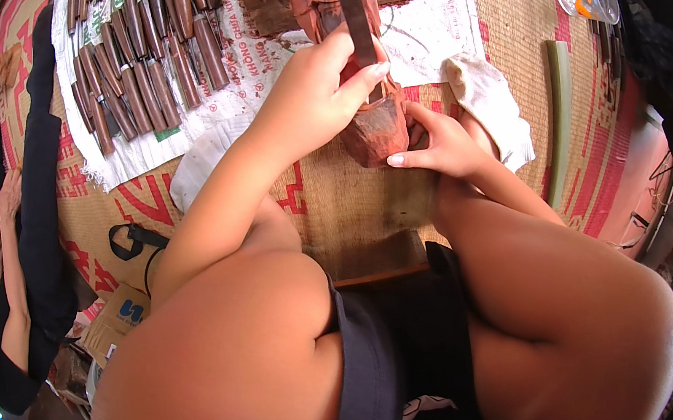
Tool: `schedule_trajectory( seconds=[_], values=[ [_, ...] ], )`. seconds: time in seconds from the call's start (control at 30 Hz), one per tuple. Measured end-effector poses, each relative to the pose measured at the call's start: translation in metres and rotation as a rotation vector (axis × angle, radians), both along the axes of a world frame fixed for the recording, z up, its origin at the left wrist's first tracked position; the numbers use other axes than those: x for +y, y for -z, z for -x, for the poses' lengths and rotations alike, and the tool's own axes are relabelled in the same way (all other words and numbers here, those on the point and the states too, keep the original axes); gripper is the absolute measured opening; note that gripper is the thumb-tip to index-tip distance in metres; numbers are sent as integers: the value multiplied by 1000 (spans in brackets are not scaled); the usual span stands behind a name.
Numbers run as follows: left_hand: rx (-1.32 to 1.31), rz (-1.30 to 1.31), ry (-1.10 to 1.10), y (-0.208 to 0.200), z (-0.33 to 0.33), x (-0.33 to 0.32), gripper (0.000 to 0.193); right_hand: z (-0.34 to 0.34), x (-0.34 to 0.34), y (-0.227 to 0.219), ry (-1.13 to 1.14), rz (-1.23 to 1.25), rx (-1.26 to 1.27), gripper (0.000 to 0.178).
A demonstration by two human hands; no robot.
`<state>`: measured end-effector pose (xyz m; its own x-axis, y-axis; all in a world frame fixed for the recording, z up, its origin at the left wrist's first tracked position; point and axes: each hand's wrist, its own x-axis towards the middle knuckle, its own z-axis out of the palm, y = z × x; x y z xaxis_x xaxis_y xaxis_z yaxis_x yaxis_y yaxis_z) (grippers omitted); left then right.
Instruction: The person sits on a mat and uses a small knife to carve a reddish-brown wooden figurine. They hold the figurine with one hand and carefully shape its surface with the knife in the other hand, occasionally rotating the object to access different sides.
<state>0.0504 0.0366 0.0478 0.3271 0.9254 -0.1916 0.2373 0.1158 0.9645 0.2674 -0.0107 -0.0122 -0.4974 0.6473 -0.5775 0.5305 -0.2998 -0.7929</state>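
A reddish-brown wooden carving (373,133) lies between my knees, its blocky end toward me and its carved folds at the far side. My left hand (320,85) is closed around a long, dark carving chisel (352,8), with the thumb pressed along it. The chisel's near end meets the wood just above the blocky end. My right hand (443,145) grips that end from the right, thumb at the near lower edge; its other fingers are partly hidden behind the wood.
Several wooden-handled carving tools (142,91) lie on a white printed sack (249,94) at the far left. A brown wooden block (262,3) stands behind the carving. Right of it are a white cloth (493,104), a green strip (559,113) and a clear cup (588,0). Another person's arms (11,253) show at left.
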Motion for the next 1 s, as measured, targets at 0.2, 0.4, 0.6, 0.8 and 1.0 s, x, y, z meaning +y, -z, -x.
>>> schedule_trajectory(
  seconds=[0.2, 0.4, 0.6, 0.8, 1.0],
  values=[
    [-70, 90, 15, 0, 2, 1, 13, 1, 4, -8, -58, 65, -32, 74],
    [-131, 132, -1, 3, 2, -2, 17, -1, 1, 0, -14, 27, -38, 86],
    [-298, 252, -77, -4, 4, -1, 14, -2, 0, 1, 3, 13, -19, 87],
    [-200, 189, -23, 4, 6, 2, 16, -2, 2, 1, -29, 47, -49, 87],
    [-245, 267, -65, -6, 7, 0, 14, 1, 5, -13, -31, 11, -15, 85]
  ],
)
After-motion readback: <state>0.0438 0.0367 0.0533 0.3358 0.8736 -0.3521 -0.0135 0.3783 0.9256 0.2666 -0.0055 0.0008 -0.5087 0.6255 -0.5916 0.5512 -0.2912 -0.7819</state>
